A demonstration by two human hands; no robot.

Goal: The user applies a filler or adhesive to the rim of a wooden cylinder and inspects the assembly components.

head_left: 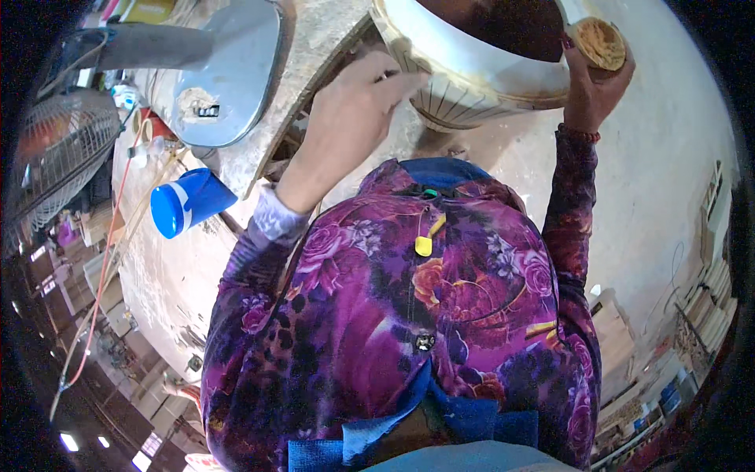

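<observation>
A large white round vessel (491, 67) with a dark reddish-brown hollow and thin dark lines on its side is in front of me at the top. My left hand (354, 102) is at its left side, with the fingers bent together in a pinch and the tips at the lined surface. Whatever those fingertips may hold is too small to make out. At the vessel's right side, my right hand (602, 90) grips a small round cup (599, 43) with rough tan, paste-like stuff in it. The fingers wrap around the cup from below.
Left of the vessel is a grey metal plate (236, 75) with a thick arm. A blue cylindrical container (189, 206) with a white band stands by the worktop edge. Farther left are a caged fan (63, 149) and an orange cord (102, 291). Stacked wooden strips (708, 303) lie at right.
</observation>
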